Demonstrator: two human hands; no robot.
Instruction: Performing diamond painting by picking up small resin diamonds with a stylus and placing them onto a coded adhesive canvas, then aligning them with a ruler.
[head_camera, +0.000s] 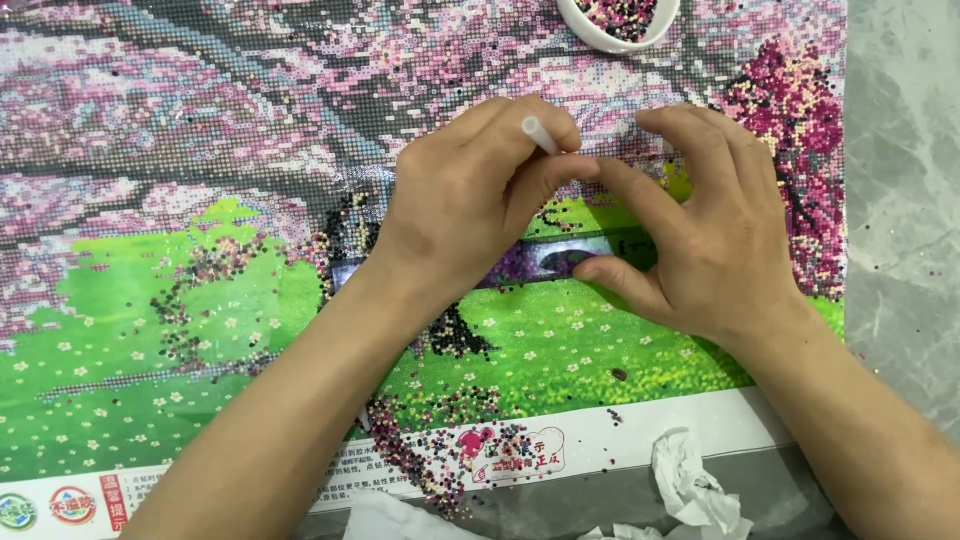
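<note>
Nearest us, at the canvas's near edge, crumpled white paper (690, 480) lies on the grey worktop (900, 200), and loose dark and pink beads (430, 455) are scattered over the canvas's white printed margin. Further in, our two hands meet over the middle of the diamond-painting canvas (150, 300), on its green meadow part.

Our left hand (470, 195) is closed around a white pen-like applicator (538, 134); thumb and fingers pinch it, and only its upper end shows above the knuckles. Our right hand (705, 230) holds nothing we can see: its fingers are curled, its thumb rests on a strip of clear film (560, 262) over the canvas, and its forefinger touches the left thumb.

At the canvas's far edge stands a white bowl (590, 35) of mixed pink and dark beads.
</note>
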